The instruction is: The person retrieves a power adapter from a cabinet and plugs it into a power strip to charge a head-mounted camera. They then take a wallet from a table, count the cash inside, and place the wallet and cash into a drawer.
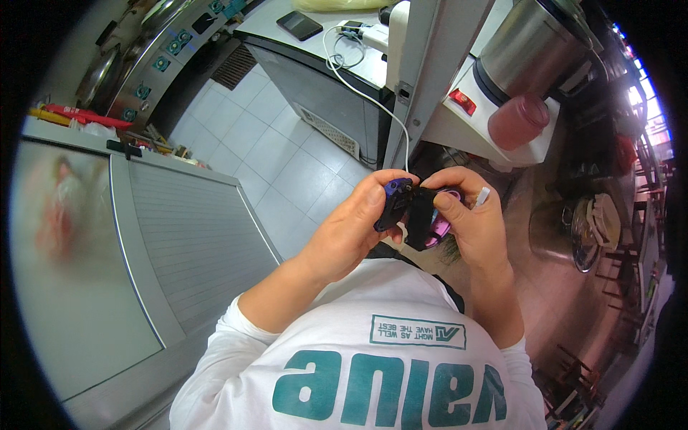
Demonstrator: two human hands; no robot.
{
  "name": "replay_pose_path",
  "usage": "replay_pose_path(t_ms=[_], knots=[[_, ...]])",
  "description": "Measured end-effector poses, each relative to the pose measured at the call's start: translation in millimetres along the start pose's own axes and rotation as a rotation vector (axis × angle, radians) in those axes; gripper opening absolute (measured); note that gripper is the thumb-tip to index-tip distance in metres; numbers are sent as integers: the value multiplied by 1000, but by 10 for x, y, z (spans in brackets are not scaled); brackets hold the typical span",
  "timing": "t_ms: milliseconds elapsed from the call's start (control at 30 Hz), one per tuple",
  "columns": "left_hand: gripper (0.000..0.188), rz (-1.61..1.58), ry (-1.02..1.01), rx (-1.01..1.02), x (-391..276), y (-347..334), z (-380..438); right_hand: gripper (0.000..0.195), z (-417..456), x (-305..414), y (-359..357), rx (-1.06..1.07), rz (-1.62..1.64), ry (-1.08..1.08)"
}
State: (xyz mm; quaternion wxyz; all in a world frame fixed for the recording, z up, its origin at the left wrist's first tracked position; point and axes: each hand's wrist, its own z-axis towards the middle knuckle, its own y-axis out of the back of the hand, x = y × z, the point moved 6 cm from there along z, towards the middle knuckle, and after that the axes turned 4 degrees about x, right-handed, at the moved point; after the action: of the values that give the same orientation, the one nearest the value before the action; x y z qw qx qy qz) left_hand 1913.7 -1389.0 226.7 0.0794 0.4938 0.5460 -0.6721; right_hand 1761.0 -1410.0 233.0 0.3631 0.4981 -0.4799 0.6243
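Observation:
Between my hands, in front of my white shirt, is a small black and blue device (pixel 396 204), which my left hand (pixel 349 226) grips between thumb and fingers. My right hand (pixel 475 215) pinches a wide black strap (pixel 420 220) joined to or lying against a pink and purple piece (pixel 442 226). Whether the device and the pink piece are one object, such as a child's watch, I cannot tell. A white cable (pixel 400 129) runs down from the counter to behind my hands, and a small white plug (pixel 482 197) sticks out by my right fingers.
Ahead, a white counter (pixel 269 21) holds a black smartphone (pixel 300 25) and a white power strip (pixel 375 37). A grey door frame (pixel 435 70) stands beside it. At right are a steel pot (pixel 529 48) and a red jar (pixel 518 122). A grey panelled door (pixel 199 231) is at left.

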Motion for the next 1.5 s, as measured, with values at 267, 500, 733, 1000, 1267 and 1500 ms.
replay_pose_path(t_ms=[267, 500, 733, 1000, 1267, 1500], knots=[[46, 52, 33, 13, 69, 68, -23, 15, 26, 45, -23, 45, -22, -46], [46, 133, 45, -19, 80, 87, -51, 13, 15, 290, -107, 73, -360, 56], [49, 487, -35, -31, -30, -24, -114, 14, -5, 409, -207, 71, -561, 69], [49, 685, -156, -43, -103, -61, -179, 17, -68, 441, -273, 50, -634, 201], [56, 978, -436, -17, -194, -119, -213, 24, -174, 453, -341, 63, -619, 460], [65, 1125, -542, 9, -247, -165, -201, 25, -207, 422, -345, 75, -571, 526]])
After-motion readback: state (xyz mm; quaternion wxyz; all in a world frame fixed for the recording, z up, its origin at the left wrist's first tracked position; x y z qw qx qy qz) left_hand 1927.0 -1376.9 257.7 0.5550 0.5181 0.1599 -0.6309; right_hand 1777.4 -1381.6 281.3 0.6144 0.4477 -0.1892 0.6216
